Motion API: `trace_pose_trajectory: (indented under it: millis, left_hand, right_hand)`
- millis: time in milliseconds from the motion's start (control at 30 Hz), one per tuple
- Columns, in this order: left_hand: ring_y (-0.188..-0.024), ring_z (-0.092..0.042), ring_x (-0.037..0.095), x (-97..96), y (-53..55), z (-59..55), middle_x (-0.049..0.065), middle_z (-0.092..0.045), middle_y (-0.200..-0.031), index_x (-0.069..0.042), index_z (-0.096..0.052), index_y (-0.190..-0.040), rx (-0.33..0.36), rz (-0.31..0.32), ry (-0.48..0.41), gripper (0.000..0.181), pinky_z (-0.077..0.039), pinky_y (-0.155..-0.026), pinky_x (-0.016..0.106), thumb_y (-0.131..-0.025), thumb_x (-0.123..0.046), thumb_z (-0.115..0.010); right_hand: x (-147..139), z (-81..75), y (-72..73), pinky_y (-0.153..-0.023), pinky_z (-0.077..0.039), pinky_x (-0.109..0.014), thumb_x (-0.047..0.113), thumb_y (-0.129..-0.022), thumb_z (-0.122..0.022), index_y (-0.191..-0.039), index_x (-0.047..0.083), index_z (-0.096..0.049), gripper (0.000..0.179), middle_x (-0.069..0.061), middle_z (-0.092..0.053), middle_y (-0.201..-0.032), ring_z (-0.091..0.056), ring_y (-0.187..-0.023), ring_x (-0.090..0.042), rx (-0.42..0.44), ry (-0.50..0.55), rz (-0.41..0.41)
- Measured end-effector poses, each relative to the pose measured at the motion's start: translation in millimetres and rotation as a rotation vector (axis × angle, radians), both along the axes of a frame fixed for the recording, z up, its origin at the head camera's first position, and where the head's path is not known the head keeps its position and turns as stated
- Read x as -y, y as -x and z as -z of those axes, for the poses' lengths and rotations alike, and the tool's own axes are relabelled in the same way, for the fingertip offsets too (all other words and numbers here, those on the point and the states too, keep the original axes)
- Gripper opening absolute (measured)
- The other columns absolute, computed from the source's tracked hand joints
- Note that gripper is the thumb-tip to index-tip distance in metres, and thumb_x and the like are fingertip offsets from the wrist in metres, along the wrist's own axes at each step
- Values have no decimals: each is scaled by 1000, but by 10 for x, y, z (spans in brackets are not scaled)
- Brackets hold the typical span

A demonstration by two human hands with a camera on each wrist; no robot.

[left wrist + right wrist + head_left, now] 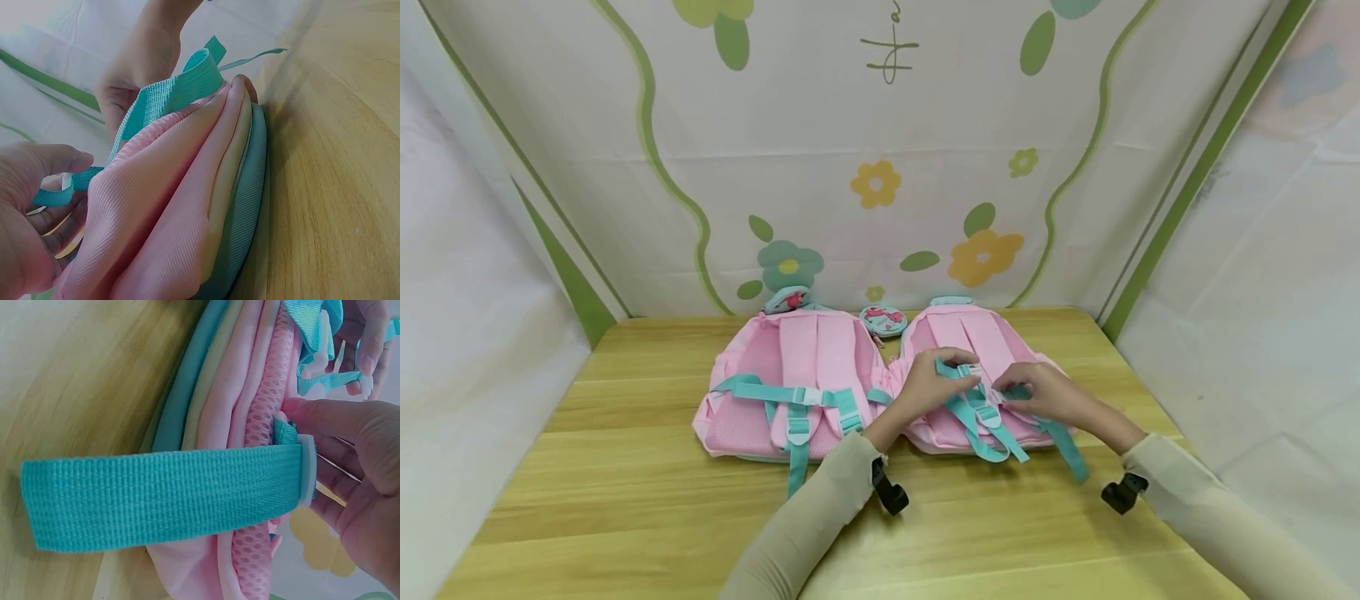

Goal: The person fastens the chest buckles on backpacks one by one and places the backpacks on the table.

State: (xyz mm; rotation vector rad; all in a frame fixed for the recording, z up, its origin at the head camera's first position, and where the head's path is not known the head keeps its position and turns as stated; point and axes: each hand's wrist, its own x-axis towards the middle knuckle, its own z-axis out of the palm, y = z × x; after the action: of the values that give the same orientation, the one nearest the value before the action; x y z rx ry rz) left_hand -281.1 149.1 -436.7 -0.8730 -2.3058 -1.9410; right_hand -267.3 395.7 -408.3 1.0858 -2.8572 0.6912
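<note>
A pink backpack (951, 325) with teal webbing lies on the table at right, shoulder straps upward. My left hand (931, 385) pinches a teal strap end with a white buckle piece (367, 386) at its tip. Close by on the right, my right hand (1047, 393) pinches the other side's teal strap at its white buckle piece (996, 396); a short gap separates the two pieces. In the right wrist view, a wide teal strap tail (162, 497) hangs over the backpack's side from a white slider (307, 470), beside my right fingers.
A second pink backpack (752, 346) lies at left, its teal cross strap (771, 392) fastened by a white buckle (807, 396). A round printed pouch (883, 320) sits between the backpacks. Printed cloth (820, 192) stands behind the wooden table (625, 483).
</note>
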Motion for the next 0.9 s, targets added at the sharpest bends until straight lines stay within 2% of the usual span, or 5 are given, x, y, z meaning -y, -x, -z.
trace_pose_trajectory:
  millis: [200,467,600,900]
  left_hand:
    - [-108,-67,27,-7,-11,-8,9,-76,-114,-4,-75,-115,-1,-8,-3,27,-52,-91,24,-90,-13,-78]
    - [-112,-67,31,-8,-14,-15,10,-76,-116,-4,-75,-117,4,-5,-18,28,-53,-96,35,-90,-13,-78]
    - [-112,-67,27,-4,-14,-20,8,-76,-116,-4,-75,-116,-3,-5,10,27,-52,-96,31,-91,-12,-77]
    - [-107,-66,23,1,-8,-15,11,-74,-111,-1,-75,-118,-38,-13,47,29,-52,-93,25,-90,-8,-77]
  right_hand:
    - [-8,52,-4,-80,-58,-44,2,-82,-82,-101,7,-77,20,-3,-74,-99,-69,-91,-22,-50,1,-41]
    - [-11,93,-42,-78,-58,-41,3,-82,-82,-103,7,-77,22,-3,-72,-99,-67,-91,-20,-124,-6,-45]
    - [-7,97,-47,-78,-58,-41,2,-82,-82,-103,7,-77,22,-3,-71,-100,-66,-91,-20,-126,-1,-36]
    - [-3,39,-31,-81,-58,-43,2,-83,-82,-102,8,-77,20,-2,-71,-100,-67,-92,-21,-51,15,-3]
